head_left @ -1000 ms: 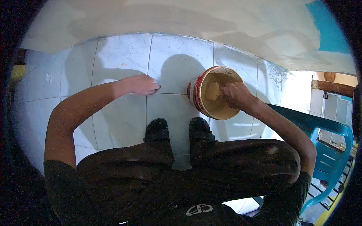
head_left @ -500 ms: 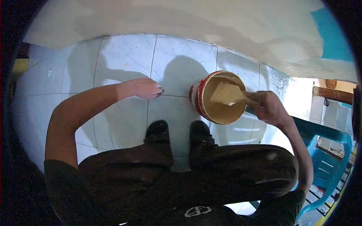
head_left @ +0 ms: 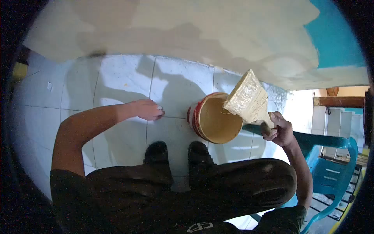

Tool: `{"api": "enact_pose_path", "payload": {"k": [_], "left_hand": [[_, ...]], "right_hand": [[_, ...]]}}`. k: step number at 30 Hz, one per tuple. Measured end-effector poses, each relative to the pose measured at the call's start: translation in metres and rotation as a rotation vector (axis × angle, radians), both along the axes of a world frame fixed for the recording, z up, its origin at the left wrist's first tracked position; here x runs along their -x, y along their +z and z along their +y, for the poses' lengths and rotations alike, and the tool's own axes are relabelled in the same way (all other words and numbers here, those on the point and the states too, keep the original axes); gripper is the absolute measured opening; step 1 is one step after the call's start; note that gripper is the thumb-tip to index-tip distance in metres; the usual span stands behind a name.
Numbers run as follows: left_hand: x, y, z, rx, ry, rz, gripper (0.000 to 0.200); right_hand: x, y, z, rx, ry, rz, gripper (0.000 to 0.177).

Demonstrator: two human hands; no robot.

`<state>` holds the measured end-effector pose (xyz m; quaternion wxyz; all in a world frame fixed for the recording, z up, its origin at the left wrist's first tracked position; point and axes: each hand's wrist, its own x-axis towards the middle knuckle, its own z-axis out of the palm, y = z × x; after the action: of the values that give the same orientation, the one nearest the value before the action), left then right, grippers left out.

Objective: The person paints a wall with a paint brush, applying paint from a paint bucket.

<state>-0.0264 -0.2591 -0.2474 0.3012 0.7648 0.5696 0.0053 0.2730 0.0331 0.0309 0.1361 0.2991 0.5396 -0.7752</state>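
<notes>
My right hand [head_left: 279, 130] is closed around the handle of a wide paintbrush [head_left: 249, 99]. Its broad head, thick with wet cream paint, is raised above the right rim of the paint bucket [head_left: 199, 121]. The bucket has red-stained sides and tilts with its mouth toward me; beige paint [head_left: 222, 123] shows inside. To the bucket's left, my left hand [head_left: 147, 109] hovers over the floor tiles with its fingers curled in, and I see nothing in it.
Ahead stands a wall [head_left: 163, 31], mostly cream, with a teal part [head_left: 335, 39] at the right. A teal plastic chair [head_left: 331, 167] is close by my right arm. White tiles [head_left: 120, 78] cover the floor. My shoes [head_left: 157, 153] are just below the bucket's left side.
My right hand has lifted the paintbrush out of the bucket and turned its head upward. The view has shifted up slightly, showing more wall. My left hand keeps about the same pose.
</notes>
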Motion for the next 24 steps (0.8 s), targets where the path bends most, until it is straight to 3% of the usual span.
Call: {"api": "enact_pose_path", "payload": {"k": [2,3,6,8,9,11,14,16,23,24], "left_hand": [[-0.001,0.004,0.005,0.027,0.017,-0.025,0.022],[-0.001,0.002,0.007,0.040,0.029,-0.042,0.022],[0.001,-0.001,0.010,0.027,0.022,0.000,0.021],[0.001,0.009,0.010,0.018,0.014,0.029,0.020],[0.002,0.014,0.011,-0.019,-0.006,0.025,0.019],[0.002,0.014,0.012,-0.058,-0.025,0.028,0.018],[0.004,0.006,0.010,0.004,0.004,-0.052,0.017],[0.003,0.011,0.004,-0.251,0.054,-0.161,0.017],[0.010,-0.001,0.003,-0.187,0.005,-0.163,0.017],[0.010,-0.001,0.003,-0.192,-0.007,-0.158,0.016]], "right_hand": [[0.015,0.003,-0.002,0.022,-0.034,0.040,0.047],[0.026,0.010,-0.006,-0.110,-0.038,0.027,0.045],[0.079,0.042,-0.028,-0.894,0.166,0.191,0.037],[0.110,0.040,-0.043,-1.381,0.173,0.472,0.027],[0.124,0.036,-0.045,-1.580,0.191,0.661,0.028],[0.146,0.046,-0.054,-1.902,0.391,0.634,0.038],[0.174,0.032,-0.060,-2.046,0.419,0.684,0.049],[0.190,0.018,-0.055,-2.147,0.461,0.676,0.056],[0.217,-0.002,-0.041,-2.208,0.394,0.724,0.059],[0.216,-0.001,-0.039,-2.210,0.456,0.604,0.065]]}}
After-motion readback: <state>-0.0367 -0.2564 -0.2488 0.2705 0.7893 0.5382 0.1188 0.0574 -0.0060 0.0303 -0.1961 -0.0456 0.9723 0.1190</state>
